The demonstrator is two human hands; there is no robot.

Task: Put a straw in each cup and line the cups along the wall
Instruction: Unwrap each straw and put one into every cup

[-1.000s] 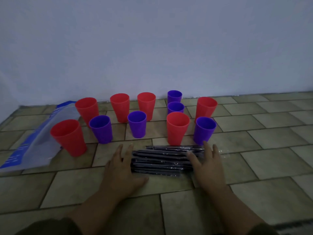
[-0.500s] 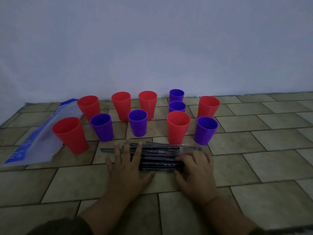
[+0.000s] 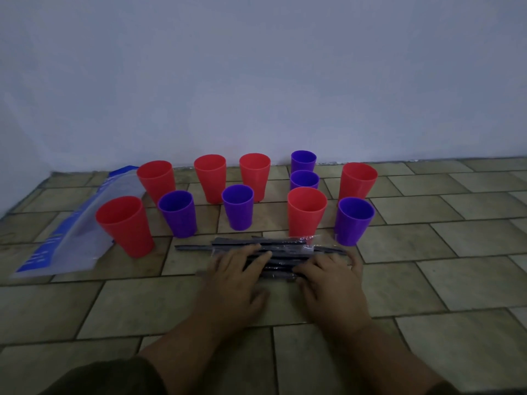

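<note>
Wall [image 3: 256, 81]: plain, matt; floor [image 3: 427, 252]: rectangular stone-look tiles; plastic bag [image 3: 71, 238]: translucent, blue print, flat at far left. Smooth tapered plastic cups, upright and clustered near the wall: six red cups [image 3: 306, 215]; five purple cups [image 3: 238, 209]. The hands flanked the straw bundle [image 3: 282, 248] 1.0 s ago and now lie on it: left hand [image 3: 236, 280] flat, fingers straight; right hand [image 3: 328, 280] fingers bent, grip unclear through blur. Bundle: dark straws in clear film, nearside of the cups.

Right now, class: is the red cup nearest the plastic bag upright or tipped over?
Upright: the red cup stands on its base on the tiled floor, open mouth facing up.
</note>
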